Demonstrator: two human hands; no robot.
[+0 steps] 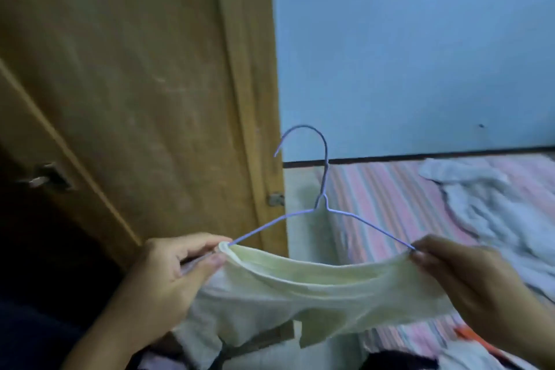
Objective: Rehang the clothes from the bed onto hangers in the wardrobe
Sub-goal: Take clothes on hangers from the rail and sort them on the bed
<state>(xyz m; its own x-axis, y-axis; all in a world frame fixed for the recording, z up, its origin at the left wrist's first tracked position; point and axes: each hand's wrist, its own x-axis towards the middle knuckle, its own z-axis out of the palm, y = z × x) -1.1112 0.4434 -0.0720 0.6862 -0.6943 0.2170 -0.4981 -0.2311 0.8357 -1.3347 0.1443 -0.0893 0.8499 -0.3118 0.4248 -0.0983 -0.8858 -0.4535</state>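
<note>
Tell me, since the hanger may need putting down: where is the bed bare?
Bare striped sheet lies between the hanger and the white clothes pile, up to the wall. The right side and bottom right corner are crowded with clothes.

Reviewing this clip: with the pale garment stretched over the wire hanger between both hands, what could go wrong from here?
1. The pale garment sags between the hanger ends, held only where the left hand and right hand pinch it; loosening either pinch may let it slide off.
2. The hanger is thin wire; stretching the fabric outward might bend its arms.
3. The hook points towards the wooden door close by and could catch it when moved.
</note>
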